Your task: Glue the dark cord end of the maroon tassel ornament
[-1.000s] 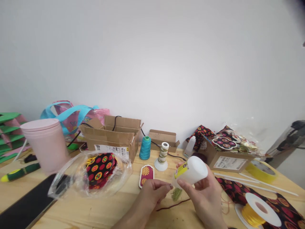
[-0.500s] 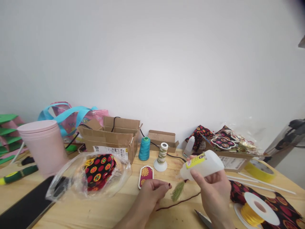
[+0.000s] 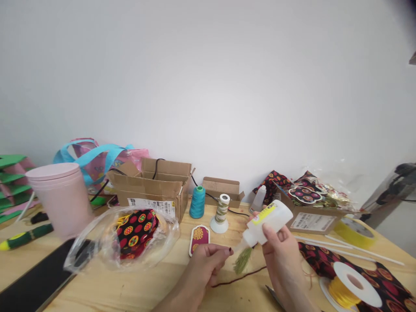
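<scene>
My right hand (image 3: 283, 260) grips a white squeeze bottle (image 3: 268, 222) with a yellow label, tilted so its nozzle points down and left. The nozzle tip sits just above an olive-green tassel (image 3: 242, 260) that hangs from a dark maroon cord (image 3: 238, 277) lying on the wooden table (image 3: 130, 290). My left hand (image 3: 208, 264) is pinched shut on the cord's end near the nozzle. A small maroon and gold fabric plaque (image 3: 199, 238) lies just beyond my left hand.
A plastic bag of patterned fabric (image 3: 130, 236), a pink lidded tub (image 3: 61, 199), cardboard boxes (image 3: 156, 186), a teal thread spool (image 3: 197, 202) and a gold spool (image 3: 221, 212) stand behind. Patterned cloth and a yellow ribbon reel (image 3: 352, 288) lie right. A black mat (image 3: 35, 281) lies front left.
The bottle has tipped from base-toward-me to nozzle down, and its tip has come closer to the tassel. My left hand stayed pinched on the cord.
</scene>
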`<state>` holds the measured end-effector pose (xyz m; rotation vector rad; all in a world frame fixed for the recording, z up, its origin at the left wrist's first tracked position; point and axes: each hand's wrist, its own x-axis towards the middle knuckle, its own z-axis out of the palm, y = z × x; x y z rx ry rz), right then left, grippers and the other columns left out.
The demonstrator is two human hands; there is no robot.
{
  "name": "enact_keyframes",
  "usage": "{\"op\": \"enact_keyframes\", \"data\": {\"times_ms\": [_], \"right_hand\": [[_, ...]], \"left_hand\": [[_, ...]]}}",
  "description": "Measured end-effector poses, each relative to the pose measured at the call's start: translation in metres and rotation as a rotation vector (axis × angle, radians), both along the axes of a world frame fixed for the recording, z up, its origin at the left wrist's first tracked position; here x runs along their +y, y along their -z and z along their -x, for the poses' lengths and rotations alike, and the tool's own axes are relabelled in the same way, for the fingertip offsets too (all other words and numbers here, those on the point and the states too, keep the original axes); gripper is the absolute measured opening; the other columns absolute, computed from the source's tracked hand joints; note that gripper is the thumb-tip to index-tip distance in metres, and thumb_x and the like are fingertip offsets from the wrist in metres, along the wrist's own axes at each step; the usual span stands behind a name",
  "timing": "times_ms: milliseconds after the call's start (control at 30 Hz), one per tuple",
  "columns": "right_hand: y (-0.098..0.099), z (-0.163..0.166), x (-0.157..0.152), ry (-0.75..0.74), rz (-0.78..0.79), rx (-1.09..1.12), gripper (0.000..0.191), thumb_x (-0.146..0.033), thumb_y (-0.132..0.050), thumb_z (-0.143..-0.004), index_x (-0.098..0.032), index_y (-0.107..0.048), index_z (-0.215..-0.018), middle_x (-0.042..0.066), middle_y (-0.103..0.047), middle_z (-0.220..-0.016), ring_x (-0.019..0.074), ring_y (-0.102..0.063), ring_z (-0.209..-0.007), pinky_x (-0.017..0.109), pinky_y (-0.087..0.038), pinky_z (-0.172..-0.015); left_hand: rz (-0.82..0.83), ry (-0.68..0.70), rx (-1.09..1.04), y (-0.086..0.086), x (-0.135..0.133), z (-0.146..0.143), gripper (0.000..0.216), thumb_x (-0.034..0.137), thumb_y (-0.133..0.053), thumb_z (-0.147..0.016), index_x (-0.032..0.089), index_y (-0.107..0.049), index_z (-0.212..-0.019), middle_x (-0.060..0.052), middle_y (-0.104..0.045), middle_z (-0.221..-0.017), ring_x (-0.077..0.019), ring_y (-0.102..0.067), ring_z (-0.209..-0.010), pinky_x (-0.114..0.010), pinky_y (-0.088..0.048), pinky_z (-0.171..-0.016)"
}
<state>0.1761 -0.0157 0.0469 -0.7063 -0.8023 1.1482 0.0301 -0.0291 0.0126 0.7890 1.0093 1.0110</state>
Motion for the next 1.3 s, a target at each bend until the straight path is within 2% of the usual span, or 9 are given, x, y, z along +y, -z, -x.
{"op": "enact_keyframes", "data": {"times_ms": [100,167,233,300,500,600,867,1033,1300], "right_hand": [[-0.001,-0.007,0.009,-0.109,0.162,0.209,0.022,-0.029,-0.063,-0.072,-0.019,-0.060,-0.091,0.001,-0.068,-0.087,0.0123,-0.063,-0.076,0.016,-0.051,-0.054],[0.000,-0.010,0.012,-0.160,0.232,0.273,0.018,-0.029,-0.062,-0.072,-0.019,-0.060,-0.088,0.001,-0.067,-0.086,0.0118,-0.062,-0.081,0.016,-0.052,-0.060],[0.001,-0.010,0.012,-0.208,0.231,0.231,0.018,-0.028,-0.063,-0.070,-0.018,-0.061,-0.085,0.002,-0.067,-0.086,0.0145,-0.060,-0.088,0.019,-0.052,-0.068],[0.001,-0.008,0.010,-0.243,0.181,0.120,0.020,-0.027,-0.064,-0.069,-0.017,-0.061,-0.086,0.004,-0.067,-0.087,0.0180,-0.059,-0.091,0.023,-0.052,-0.067],[-0.001,-0.001,0.000,-0.116,-0.013,-0.032,0.042,-0.023,-0.067,-0.067,-0.021,-0.053,-0.106,0.003,-0.066,-0.091,0.0186,-0.061,-0.083,0.029,-0.050,-0.069],[-0.002,-0.001,-0.002,-0.041,-0.039,-0.105,0.051,-0.020,-0.071,-0.062,-0.020,-0.052,-0.109,0.004,-0.066,-0.091,0.0195,-0.060,-0.081,0.030,-0.049,-0.069],[0.000,0.001,-0.004,0.025,-0.045,-0.144,0.052,-0.020,-0.073,-0.059,-0.018,-0.053,-0.107,0.005,-0.065,-0.089,0.0193,-0.059,-0.080,0.029,-0.048,-0.069],[0.000,0.001,-0.004,0.042,-0.051,-0.138,0.049,-0.019,-0.072,-0.060,-0.018,-0.053,-0.105,0.004,-0.066,-0.086,0.0179,-0.058,-0.078,0.027,-0.047,-0.066],[0.001,0.002,-0.006,0.054,-0.048,-0.149,0.047,-0.020,-0.073,-0.058,-0.018,-0.055,-0.102,0.003,-0.067,-0.082,0.0192,-0.059,-0.073,0.028,-0.048,-0.062]], "left_hand": [[0.004,-0.011,-0.010,0.003,0.001,0.002,0.025,0.034,-0.065,-0.060,0.011,-0.061,-0.069,0.012,-0.027,-0.041,-0.0036,-0.011,-0.040,-0.020,-0.003,-0.038],[0.011,-0.006,-0.014,0.005,0.001,0.002,0.027,0.035,-0.066,-0.059,0.010,-0.061,-0.070,0.012,-0.027,-0.041,-0.0032,-0.011,-0.040,-0.020,-0.003,-0.038],[0.016,-0.002,-0.016,0.006,0.002,0.002,0.028,0.035,-0.066,-0.059,0.010,-0.062,-0.070,0.012,-0.027,-0.040,-0.0029,-0.011,-0.039,-0.020,-0.003,-0.038],[0.016,-0.006,-0.017,0.006,0.003,0.001,0.028,0.035,-0.066,-0.059,0.010,-0.062,-0.071,0.012,-0.028,-0.041,-0.0030,-0.011,-0.039,-0.020,-0.003,-0.038],[0.019,-0.001,-0.016,0.006,0.002,0.001,0.023,0.033,-0.066,-0.060,0.013,-0.061,-0.067,0.011,-0.026,-0.043,-0.0037,-0.012,-0.041,-0.019,-0.004,-0.038],[0.011,0.023,-0.017,0.005,0.000,0.001,0.022,0.033,-0.066,-0.061,0.012,-0.061,-0.067,0.011,-0.026,-0.044,-0.0042,-0.012,-0.042,-0.020,-0.004,-0.038],[0.016,0.074,-0.029,0.005,0.001,-0.002,0.019,0.029,-0.065,-0.062,0.015,-0.054,-0.057,0.011,-0.022,-0.042,-0.0048,-0.010,-0.041,-0.020,-0.003,-0.037],[0.023,0.084,-0.032,0.008,0.000,-0.003,0.018,0.030,-0.065,-0.062,0.013,-0.058,-0.061,0.011,-0.023,-0.042,-0.0045,-0.010,-0.040,-0.021,-0.003,-0.037],[0.052,0.084,-0.023,0.003,-0.002,-0.004,0.018,0.029,-0.066,-0.059,0.014,-0.056,-0.057,0.012,-0.023,-0.040,-0.0040,-0.008,-0.039,-0.021,-0.002,-0.038]]}}
